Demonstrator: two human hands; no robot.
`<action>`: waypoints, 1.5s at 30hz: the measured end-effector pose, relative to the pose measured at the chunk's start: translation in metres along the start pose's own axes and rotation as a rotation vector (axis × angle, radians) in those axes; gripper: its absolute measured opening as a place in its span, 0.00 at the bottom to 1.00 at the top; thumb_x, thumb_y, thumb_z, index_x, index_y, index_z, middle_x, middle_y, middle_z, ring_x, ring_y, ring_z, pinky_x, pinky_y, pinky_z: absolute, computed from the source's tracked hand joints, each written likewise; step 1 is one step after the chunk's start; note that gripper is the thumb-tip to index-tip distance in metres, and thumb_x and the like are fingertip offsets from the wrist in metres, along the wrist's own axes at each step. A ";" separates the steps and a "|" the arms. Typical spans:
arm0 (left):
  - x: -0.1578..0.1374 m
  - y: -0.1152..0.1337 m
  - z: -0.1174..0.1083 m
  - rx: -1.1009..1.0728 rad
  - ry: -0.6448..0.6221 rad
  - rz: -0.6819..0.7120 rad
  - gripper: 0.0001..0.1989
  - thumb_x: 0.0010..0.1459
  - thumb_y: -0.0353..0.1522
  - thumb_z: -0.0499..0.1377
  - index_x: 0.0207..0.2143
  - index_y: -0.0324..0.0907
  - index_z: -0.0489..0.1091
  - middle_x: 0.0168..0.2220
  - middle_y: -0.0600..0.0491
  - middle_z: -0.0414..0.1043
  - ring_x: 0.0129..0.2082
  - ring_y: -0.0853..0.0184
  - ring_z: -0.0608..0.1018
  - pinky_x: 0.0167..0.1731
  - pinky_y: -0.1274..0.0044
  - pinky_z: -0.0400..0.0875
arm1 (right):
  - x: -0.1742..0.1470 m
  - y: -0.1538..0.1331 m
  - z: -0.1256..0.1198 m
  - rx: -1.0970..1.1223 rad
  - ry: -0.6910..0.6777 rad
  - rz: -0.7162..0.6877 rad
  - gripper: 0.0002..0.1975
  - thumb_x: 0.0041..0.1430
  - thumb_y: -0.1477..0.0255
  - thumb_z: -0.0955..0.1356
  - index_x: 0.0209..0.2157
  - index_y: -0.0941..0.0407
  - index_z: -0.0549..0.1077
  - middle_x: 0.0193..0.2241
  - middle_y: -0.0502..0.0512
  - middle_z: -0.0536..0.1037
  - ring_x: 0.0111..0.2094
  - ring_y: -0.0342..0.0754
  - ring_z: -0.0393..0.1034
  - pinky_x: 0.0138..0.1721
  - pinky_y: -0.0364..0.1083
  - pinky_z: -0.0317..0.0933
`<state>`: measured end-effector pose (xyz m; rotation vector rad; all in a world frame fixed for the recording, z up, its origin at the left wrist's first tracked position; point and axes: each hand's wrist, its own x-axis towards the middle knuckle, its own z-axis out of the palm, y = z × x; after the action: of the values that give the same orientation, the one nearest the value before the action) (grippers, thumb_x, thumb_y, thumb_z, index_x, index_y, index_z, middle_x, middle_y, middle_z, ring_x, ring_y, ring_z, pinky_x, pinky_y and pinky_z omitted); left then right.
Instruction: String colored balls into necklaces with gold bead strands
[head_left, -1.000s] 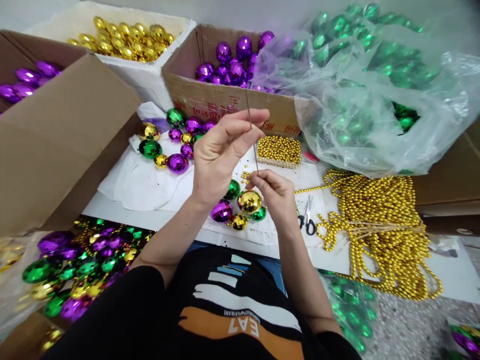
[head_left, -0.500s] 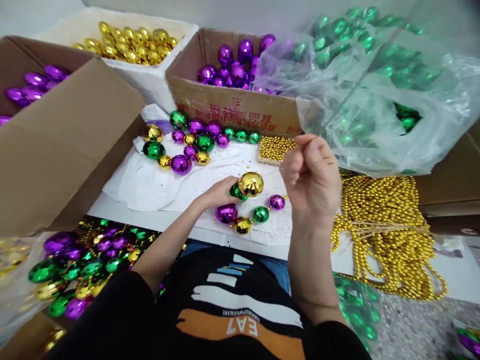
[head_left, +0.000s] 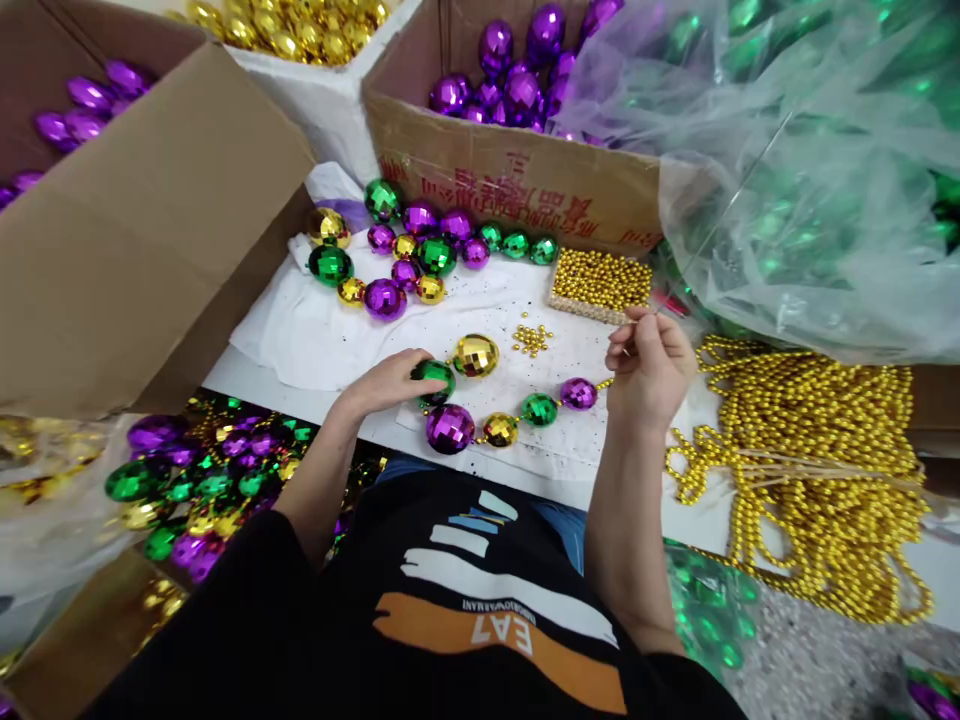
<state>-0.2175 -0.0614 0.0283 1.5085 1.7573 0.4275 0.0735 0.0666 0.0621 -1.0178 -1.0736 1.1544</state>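
Strand of shiny, faceted purple, green and gold balls (head_left: pixel 450 428) lying on white cloth (head_left: pixel 450 315), with left hand (head_left: pixel 397 382) loosely wrapped round one green ball (head_left: pixel 433 378), right hand (head_left: pixel 651 362) pinching a long thin needle (head_left: pixel 744 185), apparently mid-stringing now, likely calling for a steady pull.

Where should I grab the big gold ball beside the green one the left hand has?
Probably around the gold ball's wide middle, coming from above, thumb and fingers on opposite sides. It's round, so gripping near the top could slip. Its left side is next to the green ball and left hand, but nothing covers its top.
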 end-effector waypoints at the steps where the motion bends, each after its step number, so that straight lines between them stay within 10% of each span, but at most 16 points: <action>1: 0.000 -0.002 0.000 0.009 0.000 -0.022 0.25 0.54 0.52 0.59 0.45 0.44 0.72 0.44 0.47 0.75 0.44 0.57 0.75 0.44 0.70 0.68 | 0.001 0.005 -0.003 0.000 -0.019 0.026 0.12 0.57 0.61 0.70 0.34 0.56 0.74 0.21 0.45 0.69 0.19 0.36 0.59 0.17 0.37 0.50; 12: -0.017 -0.001 -0.009 0.177 0.130 -0.256 0.31 0.54 0.56 0.56 0.47 0.41 0.71 0.45 0.45 0.74 0.41 0.56 0.74 0.41 0.69 0.66 | -0.013 0.025 -0.008 0.025 -0.181 0.284 0.13 0.53 0.61 0.71 0.35 0.56 0.75 0.21 0.45 0.69 0.19 0.36 0.58 0.19 0.38 0.50; 18: 0.013 0.015 -0.018 0.178 0.286 -0.080 0.25 0.59 0.50 0.57 0.47 0.40 0.73 0.48 0.44 0.73 0.41 0.58 0.73 0.45 0.68 0.64 | -0.050 0.019 -0.023 0.007 -0.291 0.400 0.14 0.55 0.62 0.71 0.39 0.57 0.77 0.18 0.46 0.69 0.17 0.37 0.55 0.18 0.39 0.47; 24: 0.102 0.076 0.030 0.118 0.092 0.259 0.06 0.54 0.24 0.59 0.28 0.41 0.73 0.33 0.50 0.73 0.37 0.61 0.73 0.43 0.72 0.65 | -0.084 0.026 -0.032 0.027 -0.249 0.496 0.21 0.56 0.62 0.70 0.50 0.56 0.72 0.18 0.45 0.70 0.16 0.38 0.55 0.18 0.40 0.47; 29: 0.131 0.092 0.078 0.003 0.038 0.144 0.12 0.48 0.16 0.55 0.24 0.40 0.69 0.29 0.48 0.69 0.39 0.58 0.74 0.45 0.70 0.63 | -0.093 0.027 -0.041 0.037 -0.225 0.531 0.17 0.56 0.62 0.70 0.44 0.57 0.73 0.18 0.46 0.71 0.17 0.38 0.56 0.19 0.40 0.49; 34: 0.134 0.087 0.075 -0.092 0.032 0.141 0.09 0.50 0.18 0.57 0.23 0.39 0.69 0.27 0.50 0.70 0.34 0.62 0.75 0.42 0.70 0.66 | -0.094 0.029 -0.044 0.064 -0.216 0.555 0.15 0.55 0.63 0.70 0.42 0.57 0.74 0.19 0.47 0.73 0.18 0.39 0.59 0.19 0.40 0.52; 41: 0.111 0.081 0.043 -1.078 0.012 0.018 0.07 0.54 0.31 0.63 0.37 0.38 0.75 0.29 0.53 0.74 0.28 0.72 0.76 0.35 0.77 0.72 | -0.101 0.032 -0.042 -0.022 -0.285 0.552 0.16 0.55 0.61 0.70 0.41 0.57 0.76 0.20 0.50 0.75 0.18 0.40 0.61 0.19 0.40 0.52; 45: 0.102 0.078 0.041 -1.289 -0.009 -0.003 0.08 0.52 0.30 0.66 0.37 0.38 0.76 0.28 0.53 0.74 0.28 0.74 0.76 0.35 0.80 0.72 | -0.107 0.031 -0.039 -0.073 -0.304 0.541 0.16 0.56 0.61 0.70 0.41 0.57 0.77 0.20 0.50 0.75 0.18 0.40 0.61 0.19 0.40 0.53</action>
<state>-0.1348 0.0447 0.0217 0.5472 1.0150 1.2306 0.0970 -0.0376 0.0126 -1.2618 -1.1137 1.7599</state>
